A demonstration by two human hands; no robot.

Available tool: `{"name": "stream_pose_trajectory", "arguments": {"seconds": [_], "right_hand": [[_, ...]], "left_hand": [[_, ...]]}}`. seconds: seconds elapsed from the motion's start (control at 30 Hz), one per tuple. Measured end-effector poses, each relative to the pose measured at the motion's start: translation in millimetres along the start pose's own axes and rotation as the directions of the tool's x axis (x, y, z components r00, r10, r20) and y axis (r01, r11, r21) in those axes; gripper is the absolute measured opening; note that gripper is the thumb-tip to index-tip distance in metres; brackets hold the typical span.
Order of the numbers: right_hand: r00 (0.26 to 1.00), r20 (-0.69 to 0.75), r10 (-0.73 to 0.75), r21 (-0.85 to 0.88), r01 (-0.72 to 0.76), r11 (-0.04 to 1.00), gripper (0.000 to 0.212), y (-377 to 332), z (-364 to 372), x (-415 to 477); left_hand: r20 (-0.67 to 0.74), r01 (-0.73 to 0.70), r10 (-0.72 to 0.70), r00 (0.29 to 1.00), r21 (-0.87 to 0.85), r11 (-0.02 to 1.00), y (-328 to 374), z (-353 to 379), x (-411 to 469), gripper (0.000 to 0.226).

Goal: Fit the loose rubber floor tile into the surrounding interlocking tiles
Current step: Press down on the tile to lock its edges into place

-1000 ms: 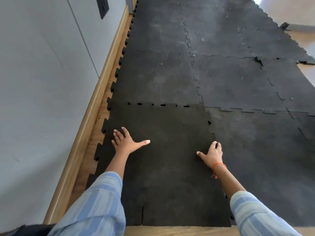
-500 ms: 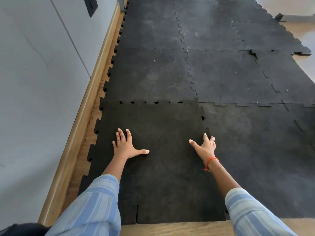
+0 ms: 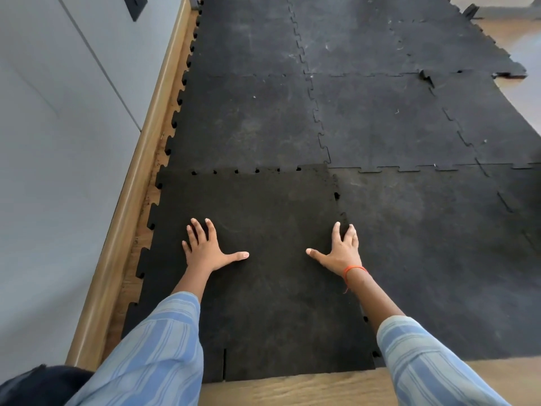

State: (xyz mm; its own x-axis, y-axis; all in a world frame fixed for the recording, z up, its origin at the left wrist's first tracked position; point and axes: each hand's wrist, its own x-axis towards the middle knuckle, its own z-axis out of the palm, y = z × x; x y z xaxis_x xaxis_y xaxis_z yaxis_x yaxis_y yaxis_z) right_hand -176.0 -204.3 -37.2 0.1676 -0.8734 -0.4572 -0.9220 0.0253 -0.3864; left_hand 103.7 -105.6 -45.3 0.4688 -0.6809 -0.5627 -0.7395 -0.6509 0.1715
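1. Wooden floor showed along the near edge and as a narrow strip on the left, where a wooden skirting board ran below a grey wall.
2. Black interlocking tiles covered most of the floor ahead and to the right, their toothed seams closed, apart from a lifted corner farther off.
3. The loose tile lay nearest the person, darker than the rest; small gaps remained along its far edge and a few along its right edge.
4. Left hand lay flat on the loose tile, fingers spread and thumb out, gripping nothing.
5. Right hand also lay flat and spread, its fingertips at the tile's right seam; an orange wrist band sat behind it.
6. Striped blue sleeves covered both forearms.
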Motion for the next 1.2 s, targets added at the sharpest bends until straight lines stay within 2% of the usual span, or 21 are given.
{"name": "stream_pose_trajectory", "arguments": {"seconds": [0.07,0.13,0.2,0.43,0.5,0.73,1.07,1.2], "right_hand": [[0.997,-0.076,-0.008,-0.138,-0.002,0.990,0.100,0.3,6.2,-3.9],[0.982,-0.183,-0.040,-0.152,0.012,0.988,0.092,6.6,12.7,-7.0],[0.972,-0.224,-0.075,-0.184,0.033,0.982,0.091,15.4,16.0,-6.4],[0.990,-0.123,-0.066,-0.185,0.043,0.982,0.100,18.4,8.2,13.6],[0.988,-0.137,-0.076,-0.190,0.049,0.980,0.098,23.0,9.7,13.8],[0.940,-0.319,-0.126,-0.280,0.033,0.959,0.084,26.4,27.4,9.6],[0.948,-0.294,-0.118,-0.284,0.031,0.958,0.086,23.4,25.8,11.5],[0.952,-0.257,-0.166,-0.261,0.097,0.960,0.080,25.9,20.6,7.9]], "left_hand": [[-0.037,-0.069,0.070,0.997,0.028,0.997,7.7,5.9,-1.8,0.136],[-0.074,-0.140,0.146,0.986,0.080,0.987,20.2,16.9,-5.5,0.132],[-0.098,-0.193,0.206,0.974,0.122,0.974,33.1,28.7,-10.0,0.129],[-0.149,-0.213,0.234,0.961,0.141,0.967,38.6,43.9,-10.4,0.129],[-0.161,-0.222,0.246,0.956,0.152,0.963,39.4,46.8,-10.9,0.129],[-0.207,-0.201,0.238,0.949,0.186,0.962,39.5,54.6,-10.0,0.128],[-0.205,-0.226,0.267,0.942,0.203,0.953,46.3,58.0,-8.2,0.123],[-0.192,-0.229,0.260,0.946,0.171,0.958,49.5,58.2,-5.2,0.122]]}}
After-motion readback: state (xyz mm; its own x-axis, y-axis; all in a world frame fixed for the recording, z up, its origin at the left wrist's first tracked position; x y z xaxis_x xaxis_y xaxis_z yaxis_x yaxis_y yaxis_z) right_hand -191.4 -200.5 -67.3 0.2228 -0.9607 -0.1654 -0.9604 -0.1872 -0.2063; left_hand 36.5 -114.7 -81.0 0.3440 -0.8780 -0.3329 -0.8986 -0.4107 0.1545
